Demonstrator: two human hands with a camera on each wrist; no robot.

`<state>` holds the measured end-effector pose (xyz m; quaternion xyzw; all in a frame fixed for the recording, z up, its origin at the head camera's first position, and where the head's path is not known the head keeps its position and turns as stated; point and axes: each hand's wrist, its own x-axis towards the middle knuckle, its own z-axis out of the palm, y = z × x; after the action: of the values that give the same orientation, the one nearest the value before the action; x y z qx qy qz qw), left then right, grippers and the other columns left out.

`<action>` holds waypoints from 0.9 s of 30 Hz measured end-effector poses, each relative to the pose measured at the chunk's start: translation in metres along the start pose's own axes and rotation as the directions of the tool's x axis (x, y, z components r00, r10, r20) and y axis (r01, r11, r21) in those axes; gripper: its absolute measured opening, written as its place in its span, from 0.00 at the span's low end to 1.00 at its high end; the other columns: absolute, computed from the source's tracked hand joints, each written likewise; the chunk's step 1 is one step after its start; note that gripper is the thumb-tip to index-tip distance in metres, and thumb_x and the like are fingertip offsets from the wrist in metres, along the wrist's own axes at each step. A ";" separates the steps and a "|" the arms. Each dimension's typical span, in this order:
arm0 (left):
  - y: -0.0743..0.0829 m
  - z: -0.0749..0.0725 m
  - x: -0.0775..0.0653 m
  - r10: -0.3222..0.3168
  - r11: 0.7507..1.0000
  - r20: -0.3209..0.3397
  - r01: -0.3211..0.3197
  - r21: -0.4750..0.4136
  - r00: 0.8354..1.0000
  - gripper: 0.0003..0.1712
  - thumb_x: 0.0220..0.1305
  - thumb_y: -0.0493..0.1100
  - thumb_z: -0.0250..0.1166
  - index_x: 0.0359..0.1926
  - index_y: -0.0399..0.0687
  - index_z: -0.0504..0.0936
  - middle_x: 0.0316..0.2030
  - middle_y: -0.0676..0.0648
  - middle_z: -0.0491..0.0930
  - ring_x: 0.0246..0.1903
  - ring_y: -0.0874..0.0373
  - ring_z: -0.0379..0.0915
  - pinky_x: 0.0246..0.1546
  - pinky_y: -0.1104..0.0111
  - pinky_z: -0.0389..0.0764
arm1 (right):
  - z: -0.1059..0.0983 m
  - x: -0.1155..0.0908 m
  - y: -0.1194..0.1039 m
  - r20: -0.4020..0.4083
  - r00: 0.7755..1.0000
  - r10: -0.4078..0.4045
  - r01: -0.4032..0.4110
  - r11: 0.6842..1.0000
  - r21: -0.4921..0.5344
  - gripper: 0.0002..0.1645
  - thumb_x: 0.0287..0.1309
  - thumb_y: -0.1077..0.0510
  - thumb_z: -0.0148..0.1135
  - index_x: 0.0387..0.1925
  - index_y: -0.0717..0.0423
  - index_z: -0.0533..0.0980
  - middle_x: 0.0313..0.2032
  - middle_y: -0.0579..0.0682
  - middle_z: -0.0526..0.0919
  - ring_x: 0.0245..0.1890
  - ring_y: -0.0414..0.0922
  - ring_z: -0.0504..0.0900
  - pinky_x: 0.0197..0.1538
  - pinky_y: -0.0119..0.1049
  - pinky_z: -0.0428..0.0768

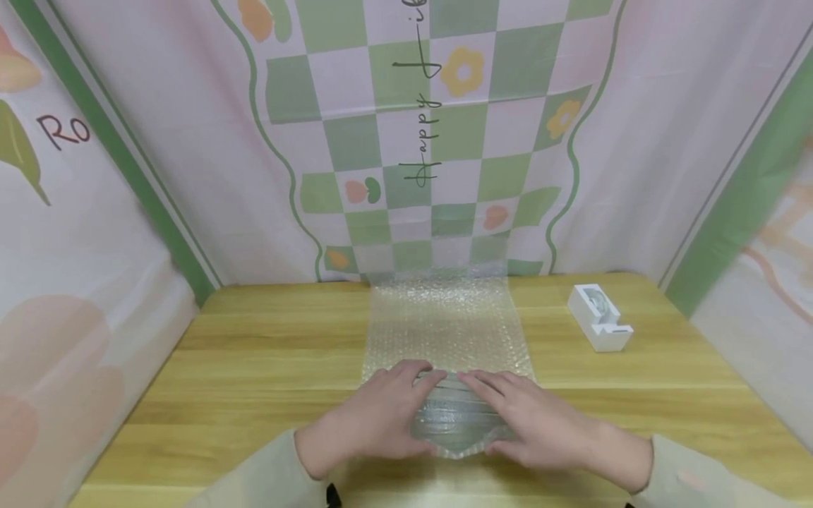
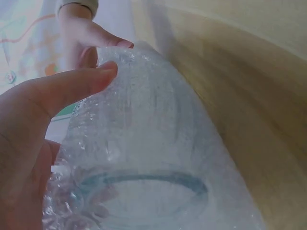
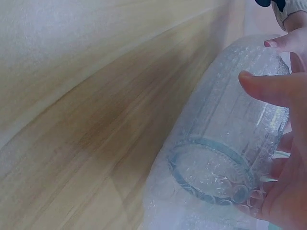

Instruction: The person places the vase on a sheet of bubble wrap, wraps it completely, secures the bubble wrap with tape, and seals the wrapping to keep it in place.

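Note:
A ribbed clear glass vessel (image 1: 454,418) lies on its side, rolled in bubble wrap (image 1: 444,324); its exact kind cannot be told. The wrap's flat part runs away from me to the table's back edge. My left hand (image 1: 389,415) holds the left end of the roll, fingers over the far side and thumb on the near side. At the right end my right hand (image 1: 543,422) grips it the same way. Through the plastic, a round glass edge shows in the left wrist view and again in the right wrist view.
On the wooden table (image 1: 267,367) a white tape dispenser (image 1: 600,321) with a roll of clear tape stands at the back right. A printed cloth backdrop (image 1: 406,141) rises behind the table, and more cloth hangs at both sides.

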<state>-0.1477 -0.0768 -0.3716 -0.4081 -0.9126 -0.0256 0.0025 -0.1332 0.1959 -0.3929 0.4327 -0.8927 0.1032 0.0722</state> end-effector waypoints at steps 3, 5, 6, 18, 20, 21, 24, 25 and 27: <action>-0.001 -0.002 0.001 0.008 1.000 0.011 -0.008 -0.001 1.000 0.59 0.52 0.71 0.74 0.76 0.47 0.64 0.69 0.41 0.69 0.66 0.47 0.68 0.54 0.53 0.82 | -0.001 0.000 0.000 0.017 1.000 0.004 -0.005 1.000 0.017 0.59 0.55 0.43 0.76 0.78 0.58 0.56 0.68 0.58 0.72 0.63 0.56 0.74 0.61 0.59 0.76; -0.002 -0.003 0.002 0.017 1.000 0.017 -0.017 0.002 1.000 0.58 0.53 0.71 0.73 0.76 0.47 0.64 0.68 0.41 0.70 0.66 0.47 0.68 0.54 0.54 0.82 | -0.001 0.000 0.000 0.031 0.999 0.013 -0.014 0.999 0.029 0.58 0.55 0.43 0.75 0.78 0.59 0.56 0.69 0.58 0.71 0.64 0.56 0.74 0.63 0.58 0.76; -0.003 -0.003 0.002 0.023 1.000 0.020 -0.023 0.001 1.000 0.58 0.53 0.72 0.73 0.76 0.46 0.64 0.68 0.41 0.70 0.65 0.47 0.69 0.54 0.54 0.82 | -0.001 0.000 0.000 0.040 0.999 0.019 -0.020 0.999 0.037 0.58 0.56 0.43 0.75 0.78 0.59 0.56 0.69 0.58 0.71 0.65 0.56 0.73 0.63 0.58 0.75; -0.013 -0.005 0.004 0.067 0.995 0.058 -0.062 -0.082 0.996 0.55 0.58 0.70 0.71 0.77 0.45 0.63 0.68 0.42 0.71 0.65 0.49 0.70 0.62 0.57 0.77 | -0.002 0.002 0.003 0.117 0.992 0.046 -0.060 0.991 0.118 0.57 0.59 0.44 0.72 0.79 0.58 0.54 0.72 0.57 0.68 0.68 0.56 0.70 0.67 0.58 0.71; -0.014 -0.005 0.004 0.072 0.994 0.057 -0.067 -0.084 0.996 0.54 0.60 0.68 0.70 0.77 0.45 0.63 0.68 0.42 0.71 0.64 0.48 0.71 0.61 0.56 0.78 | -0.002 0.003 0.005 0.115 0.993 0.038 -0.053 0.990 0.130 0.57 0.58 0.44 0.72 0.79 0.59 0.54 0.72 0.57 0.68 0.68 0.57 0.70 0.67 0.59 0.71; -0.014 -0.005 0.004 0.071 0.994 0.056 -0.066 -0.087 0.996 0.54 0.60 0.67 0.71 0.77 0.46 0.62 0.68 0.42 0.71 0.64 0.48 0.71 0.61 0.55 0.78 | -0.001 0.003 0.006 0.114 0.993 0.033 -0.048 0.990 0.134 0.57 0.58 0.43 0.72 0.79 0.60 0.55 0.72 0.58 0.68 0.67 0.57 0.71 0.67 0.60 0.71; -0.013 -0.004 0.005 0.061 0.994 0.047 -0.056 -0.096 0.997 0.52 0.60 0.66 0.70 0.77 0.47 0.63 0.68 0.42 0.72 0.63 0.48 0.72 0.59 0.54 0.79 | -0.002 0.004 0.010 0.121 0.992 0.019 -0.037 0.988 0.150 0.56 0.60 0.42 0.71 0.78 0.61 0.55 0.71 0.58 0.69 0.67 0.58 0.71 0.66 0.60 0.72; -0.013 -0.004 0.005 0.054 0.994 0.044 -0.049 -0.101 0.998 0.52 0.60 0.66 0.70 0.77 0.48 0.63 0.68 0.43 0.72 0.63 0.48 0.73 0.59 0.54 0.79 | -0.003 0.004 0.011 0.124 0.992 0.015 -0.034 0.987 0.157 0.56 0.60 0.42 0.71 0.78 0.61 0.55 0.71 0.58 0.69 0.66 0.58 0.71 0.65 0.60 0.72; -0.013 -0.003 0.006 0.041 0.993 0.040 -0.036 -0.112 0.998 0.51 0.59 0.65 0.70 0.76 0.48 0.64 0.68 0.44 0.72 0.63 0.48 0.72 0.59 0.53 0.79 | -0.003 0.005 0.013 0.136 0.991 0.012 -0.035 0.985 0.167 0.55 0.61 0.41 0.70 0.78 0.61 0.55 0.71 0.59 0.69 0.67 0.58 0.72 0.66 0.59 0.72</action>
<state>-0.1621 -0.0811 -0.3693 -0.4256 -0.9015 -0.0676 -0.0389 -0.1463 0.2002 -0.3900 0.4327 -0.8885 0.1502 -0.0262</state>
